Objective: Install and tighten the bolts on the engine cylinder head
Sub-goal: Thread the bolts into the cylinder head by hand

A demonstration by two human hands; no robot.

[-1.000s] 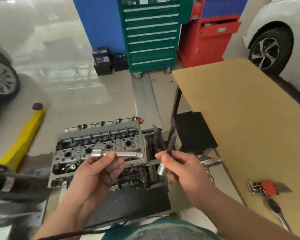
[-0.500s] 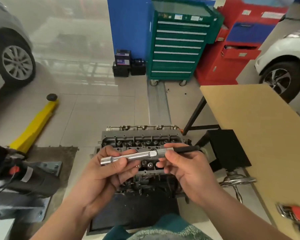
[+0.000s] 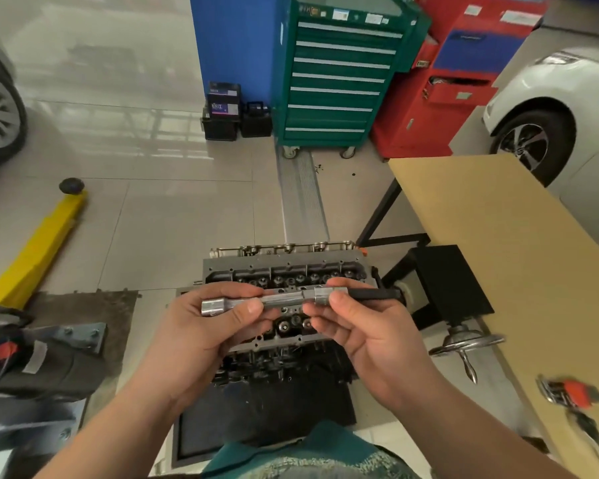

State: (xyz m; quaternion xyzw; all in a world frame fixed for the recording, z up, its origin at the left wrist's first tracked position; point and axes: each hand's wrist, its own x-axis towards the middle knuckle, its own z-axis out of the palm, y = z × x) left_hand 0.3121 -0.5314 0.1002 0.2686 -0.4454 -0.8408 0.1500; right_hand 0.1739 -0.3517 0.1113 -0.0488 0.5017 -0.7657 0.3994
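The grey engine cylinder head (image 3: 284,267) sits on a stand below my hands, its valve wells facing up. Over it I hold a tool level and horizontal. My left hand (image 3: 201,326) grips a silver socket extension (image 3: 274,300), its socket end pointing left. My right hand (image 3: 363,326) pinches the silver head of a black-handled wrench (image 3: 370,294) where it meets the extension. The black handle sticks out to the right. No bolts are plainly visible.
A tan workbench (image 3: 491,243) stands at the right with a red-handled ratchet (image 3: 571,392) near its front edge. A stand crank handle (image 3: 464,347) juts out right of the engine. A yellow jack handle (image 3: 38,250) and black machinery (image 3: 25,361) lie left. Tool cabinets (image 3: 336,70) stand behind.
The two parts were apart one second ago; now they meet end to end in one line. The view has swung so the cylinder head lies centred under my hands.
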